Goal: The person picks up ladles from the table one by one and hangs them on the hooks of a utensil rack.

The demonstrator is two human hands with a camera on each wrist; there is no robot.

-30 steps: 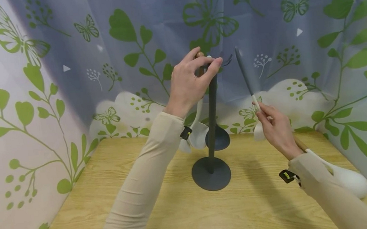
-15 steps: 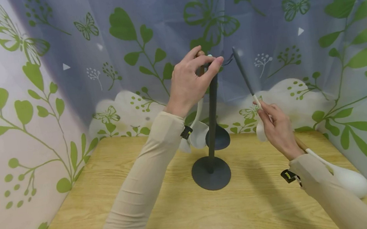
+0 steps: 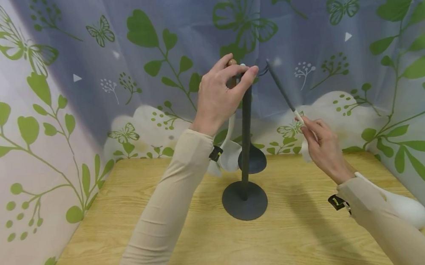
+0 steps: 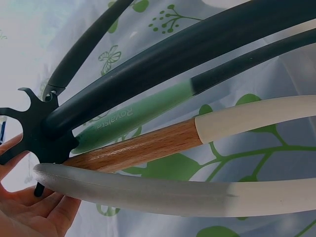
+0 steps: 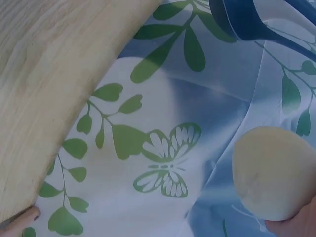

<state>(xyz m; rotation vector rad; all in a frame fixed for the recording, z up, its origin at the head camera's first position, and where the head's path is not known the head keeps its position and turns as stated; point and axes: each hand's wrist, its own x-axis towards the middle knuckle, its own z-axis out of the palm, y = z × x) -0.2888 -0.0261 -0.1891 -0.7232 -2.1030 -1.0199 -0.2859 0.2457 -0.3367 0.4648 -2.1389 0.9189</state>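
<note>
My left hand [image 3: 216, 96] grips the hooked top of a dark utensil stand [image 3: 246, 133], thumb and forefinger pinching it. In the left wrist view, a green-handled utensil [image 4: 136, 116], a wooden-handled utensil [image 4: 148, 143] and a utensil with a grey handle and white neck [image 4: 148, 195] hang from it. My right hand [image 3: 324, 149] pinches the white neck of a grey-handled utensil [image 3: 280, 86], held tilted with its handle end up at a free hook. Its rounded pale head [image 5: 271, 173] hangs below the hand. The left wrist view shows the handle's holed end [image 4: 53, 90] at the hook.
A white ladle [image 3: 406, 207] with a wooden handle lies on the wooden table [image 3: 208, 252] at the right, partly behind the right forearm. Below the stand's top hang a dark ladle [image 3: 253, 160] and white utensil heads [image 3: 231, 156]. A patterned curtain [image 3: 170, 8] stands behind.
My right hand has shifted slightly right, and the grey handle's top end has moved left and a little down to the hook. My left hand has stayed in place on the stand.
</note>
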